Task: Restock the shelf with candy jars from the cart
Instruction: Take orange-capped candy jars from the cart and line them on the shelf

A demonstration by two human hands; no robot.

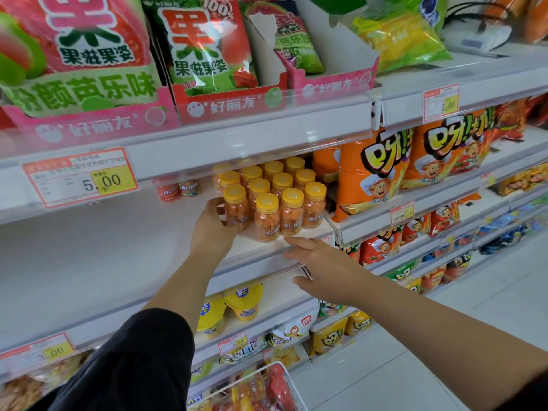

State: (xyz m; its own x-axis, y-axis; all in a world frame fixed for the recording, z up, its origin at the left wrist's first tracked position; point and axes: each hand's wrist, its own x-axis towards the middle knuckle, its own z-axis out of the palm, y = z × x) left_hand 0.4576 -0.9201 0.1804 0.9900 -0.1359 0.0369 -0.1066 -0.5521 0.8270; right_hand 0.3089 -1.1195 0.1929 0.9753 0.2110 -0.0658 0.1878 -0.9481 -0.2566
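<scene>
The white shelf (pixel 103 247) runs across the view, bare over its whole left and middle stretch, so open room lies to the left of the jars; its front edge carries a clear lip that passes just under the right hand; the shelf above hangs low, leaving a narrow gap over the lids, and its price strip hides the back rows in part. Orange chip bags (pixel 370 173) stand just beside the jars on the right, closing that side. The candy jars (pixel 275 194), clear with yellow lids and orange sweets inside, stand upright in close rows at the right end of the shelf, the front row near the edge; how many rows run back cannot be told. The left hand (pixel 212 229) reaches in from below, its grip wrapped about the front-left jar (pixel 236 210), fingers behind it and out of sight, thumb at the near side; the dark sleeve (pixel 133 366) covers the upper arm. The right hand (pixel 320 268) hovers palm down at the shelf edge just below the front row, fingers spread loose, its grip wide and holding nothing. Two small red jars (pixel 178 189) sit far back on the shelf, blurred. The wire cart (pixel 284 378) shows only a corner at the bottom, cut off by the frame, its contents hard to make out.
</scene>
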